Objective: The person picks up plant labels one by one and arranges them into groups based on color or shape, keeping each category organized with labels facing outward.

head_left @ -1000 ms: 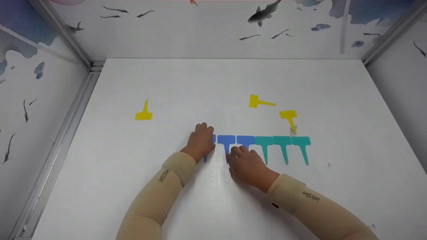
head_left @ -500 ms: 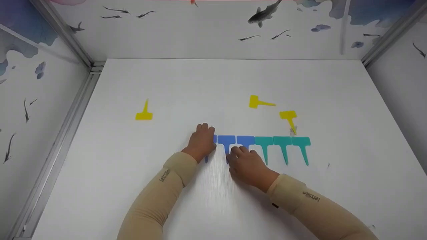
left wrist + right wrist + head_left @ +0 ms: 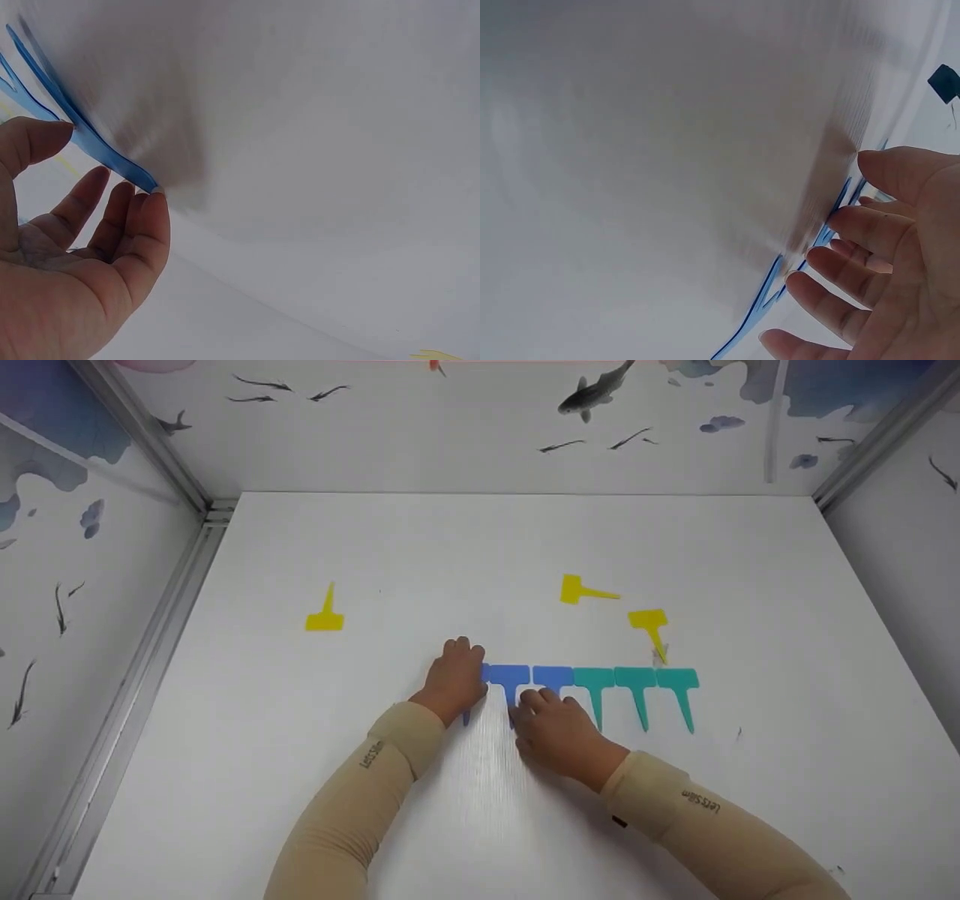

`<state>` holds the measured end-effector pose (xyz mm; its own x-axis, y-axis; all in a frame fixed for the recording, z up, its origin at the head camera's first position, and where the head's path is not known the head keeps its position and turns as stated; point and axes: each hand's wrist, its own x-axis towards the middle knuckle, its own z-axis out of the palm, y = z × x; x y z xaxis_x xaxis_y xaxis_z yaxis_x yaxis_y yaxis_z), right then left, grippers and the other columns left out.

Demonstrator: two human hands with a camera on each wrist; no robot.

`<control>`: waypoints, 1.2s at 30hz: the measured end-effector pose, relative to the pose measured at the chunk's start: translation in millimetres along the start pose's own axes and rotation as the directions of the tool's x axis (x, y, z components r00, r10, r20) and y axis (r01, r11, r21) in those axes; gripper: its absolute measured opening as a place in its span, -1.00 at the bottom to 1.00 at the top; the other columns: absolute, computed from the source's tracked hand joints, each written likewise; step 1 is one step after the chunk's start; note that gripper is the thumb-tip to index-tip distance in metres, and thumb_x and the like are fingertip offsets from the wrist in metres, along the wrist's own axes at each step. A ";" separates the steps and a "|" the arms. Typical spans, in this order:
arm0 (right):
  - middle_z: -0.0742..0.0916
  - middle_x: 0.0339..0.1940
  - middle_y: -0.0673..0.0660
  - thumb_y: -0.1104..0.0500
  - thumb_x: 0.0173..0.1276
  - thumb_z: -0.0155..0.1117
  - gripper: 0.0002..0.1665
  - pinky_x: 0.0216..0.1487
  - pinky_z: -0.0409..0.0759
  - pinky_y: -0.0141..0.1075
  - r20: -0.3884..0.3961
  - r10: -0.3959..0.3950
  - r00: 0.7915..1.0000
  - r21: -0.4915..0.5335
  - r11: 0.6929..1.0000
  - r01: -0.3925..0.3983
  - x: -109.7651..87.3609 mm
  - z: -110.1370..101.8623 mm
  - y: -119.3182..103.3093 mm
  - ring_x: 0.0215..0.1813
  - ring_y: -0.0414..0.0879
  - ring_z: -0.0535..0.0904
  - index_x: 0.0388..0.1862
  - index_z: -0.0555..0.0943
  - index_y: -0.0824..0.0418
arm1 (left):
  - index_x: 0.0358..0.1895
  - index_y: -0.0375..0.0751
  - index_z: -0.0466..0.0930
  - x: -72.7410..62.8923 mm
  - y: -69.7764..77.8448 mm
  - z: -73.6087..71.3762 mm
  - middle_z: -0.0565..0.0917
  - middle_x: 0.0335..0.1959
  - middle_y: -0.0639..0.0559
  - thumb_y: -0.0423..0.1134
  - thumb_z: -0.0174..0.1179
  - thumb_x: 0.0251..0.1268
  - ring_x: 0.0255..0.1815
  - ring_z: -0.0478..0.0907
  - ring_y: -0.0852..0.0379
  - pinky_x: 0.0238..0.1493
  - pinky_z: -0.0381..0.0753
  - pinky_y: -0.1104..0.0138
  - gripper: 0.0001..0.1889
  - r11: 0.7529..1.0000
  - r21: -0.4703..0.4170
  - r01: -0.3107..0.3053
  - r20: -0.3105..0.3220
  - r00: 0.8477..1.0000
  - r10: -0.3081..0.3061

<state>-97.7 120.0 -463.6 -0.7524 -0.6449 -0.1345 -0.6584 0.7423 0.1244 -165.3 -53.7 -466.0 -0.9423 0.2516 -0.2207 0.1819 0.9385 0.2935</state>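
From above, your head camera faces forward and down, covering the table (image 3: 450,547) to its far edge; your close wrist views share the blue tags (image 3: 510,673) with it.

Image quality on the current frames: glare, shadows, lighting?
Head: brightest view, pale streaky glare on the white table near lower middle; left wrist: dimmer and greyer, soft shadow beside the blue T-shaped plant tag at the left hand; right wrist: also dim, soft shadow beside the right hand.
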 end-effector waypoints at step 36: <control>0.63 0.10 0.14 -0.02 0.35 0.24 -0.49 -0.08 0.65 -0.01 0.015 -0.003 1.000 -0.044 0.999 0.004 3.4 3.2 0.2 0.03 0.05 0.55 0.24 0.56 0.12 | 0.08 -0.35 0.50 0.7 -3.5 -1.0 0.46 -0.03 -0.16 -0.27 0.26 0.23 0.02 0.36 -0.04 0.10 0.52 0.17 -0.62 1.000 -0.003 -0.014 -0.026 1.000 0.014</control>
<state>-100.3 118.5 -467.1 -0.7500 -0.6442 -0.1498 -0.6614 0.7312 0.1669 -166.9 -57.0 -466.2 -0.9467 0.2584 -0.1923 0.1943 0.9343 0.2989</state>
